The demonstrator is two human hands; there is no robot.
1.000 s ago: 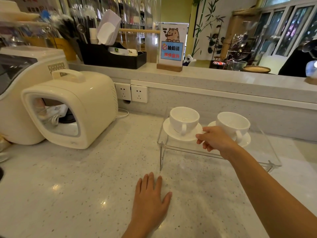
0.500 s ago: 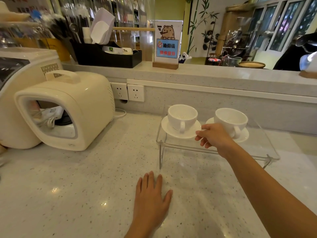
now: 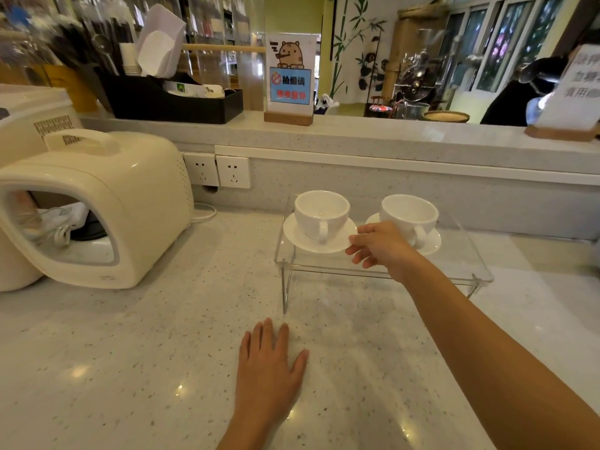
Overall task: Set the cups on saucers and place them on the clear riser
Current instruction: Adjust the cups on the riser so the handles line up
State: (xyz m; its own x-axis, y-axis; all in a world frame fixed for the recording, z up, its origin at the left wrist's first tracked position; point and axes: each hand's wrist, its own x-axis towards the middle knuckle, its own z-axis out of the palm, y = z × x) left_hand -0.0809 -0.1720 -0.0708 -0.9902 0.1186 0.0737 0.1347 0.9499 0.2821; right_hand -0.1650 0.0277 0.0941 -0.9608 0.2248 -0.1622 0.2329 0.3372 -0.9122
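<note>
Nearest, in front of the clear riser (image 3: 467, 254), the left hand (image 3: 269, 371) lies flat and empty, bracing. On the riser, the right hand (image 3: 378, 245) loosely pinches the right saucer (image 3: 431, 243), seemingly positioning its cup (image 3: 409, 214) beside the left cup (image 3: 321, 212) and left saucer (image 3: 302, 237).

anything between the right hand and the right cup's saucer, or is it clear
Nothing visible stands between them. The right hand is already at the near left rim of the right saucer on the clear riser; the left cup sits off to the side.
</note>
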